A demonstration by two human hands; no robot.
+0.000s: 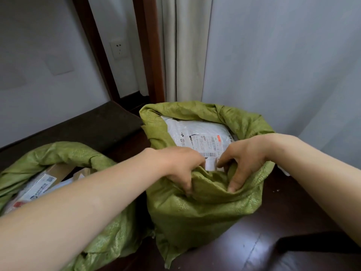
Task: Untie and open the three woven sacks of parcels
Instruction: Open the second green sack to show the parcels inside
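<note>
I am gripping the six o'clock rim of the green sack (pixel 195 216) with my left hand (pixel 179 165) and right hand (pixel 246 157), fingers curled into it. A second sack (pixel 64 153) is sitting open at nine o'clock.

A: Exposure?
B: Fine. Soft, even, cool light with no hard shadows. The wall (pixel 273 55) reads pale blue-grey, nothing clipped.
A: Glare?
B: Pale streaky sheen on the dark floor (pixel 252 249), lower right. There's a dark patch just right of it; can't tell if it's shadow. Mild shine on the upright sack (pixel 195 212) weave, dim folds under its rim.
A: Sharpness?
B: Soft overall. The parcel label (pixel 207 143) barcode is visible but the text is unreadable. Upper-left corner is mushiest.
A: Lens?
B: Wide-angle. The door frame (pixel 95 45) leans hard. Left forearm (pixel 68 212) and right forearm (pixel 322 173) balloon toward the bottom corners.
</note>
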